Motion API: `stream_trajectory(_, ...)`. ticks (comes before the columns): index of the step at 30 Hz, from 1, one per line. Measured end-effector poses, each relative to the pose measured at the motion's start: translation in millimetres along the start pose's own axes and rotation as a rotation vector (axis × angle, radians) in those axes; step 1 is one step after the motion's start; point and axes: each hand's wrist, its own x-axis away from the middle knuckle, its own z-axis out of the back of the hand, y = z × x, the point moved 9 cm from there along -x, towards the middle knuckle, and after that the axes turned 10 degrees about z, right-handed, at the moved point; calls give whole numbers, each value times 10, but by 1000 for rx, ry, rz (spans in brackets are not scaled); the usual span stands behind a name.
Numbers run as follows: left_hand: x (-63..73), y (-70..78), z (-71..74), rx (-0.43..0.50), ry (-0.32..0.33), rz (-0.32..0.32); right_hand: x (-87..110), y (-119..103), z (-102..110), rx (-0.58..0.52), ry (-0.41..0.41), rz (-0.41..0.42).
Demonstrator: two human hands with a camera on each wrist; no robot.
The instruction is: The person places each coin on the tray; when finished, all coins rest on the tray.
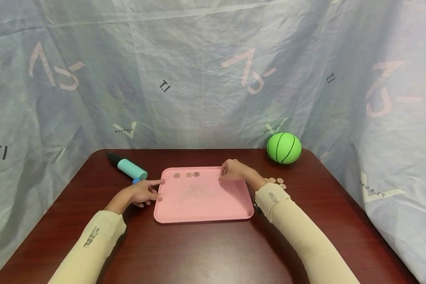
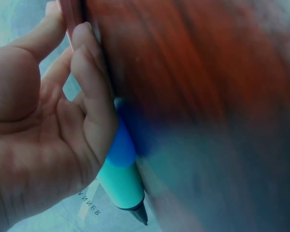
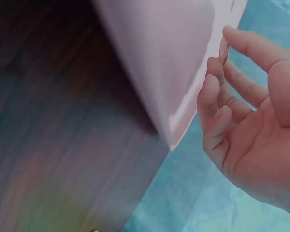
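A pink tray (image 1: 206, 205) lies on the table, with three coins (image 1: 177, 175) in a row along its far side. My left hand (image 1: 141, 193) holds the tray's left edge; in the left wrist view, thumb and fingers lie on either side of the pink rim (image 2: 73, 19). Over the tray's far right part, my right hand (image 1: 233, 170) pinches a coin (image 3: 224, 50) on edge between thumb and fingertips. Several more coins (image 1: 280, 180) lie on the table right of the tray, partly hidden behind the right forearm.
Beyond my left hand lies a turquoise, marker-shaped thing (image 1: 132, 169) with a black tip and blue end (image 2: 121, 145). A green ball (image 1: 284, 148) with black lines sits at the far right corner. Printed grey sheeting (image 1: 198, 79) hangs behind the brown table (image 1: 184, 252).
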Motion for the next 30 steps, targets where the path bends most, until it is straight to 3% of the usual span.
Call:
stream_trajectory(6,-5,-4,0,-6,-12,10,-130,-93,-47,128,-44,5)
stream_trajectory(10,-1,0,-2,-13,-5,10,-197,-133,-69,151,-53,-9)
stream_trajectory(21,15,12,-10,-1,4,9,-326,-148,-139,53,-53,-75)
stream_trajectory(30,9,16,-3,-8,1,6,-377,-134,-163,-38,-17,-82)
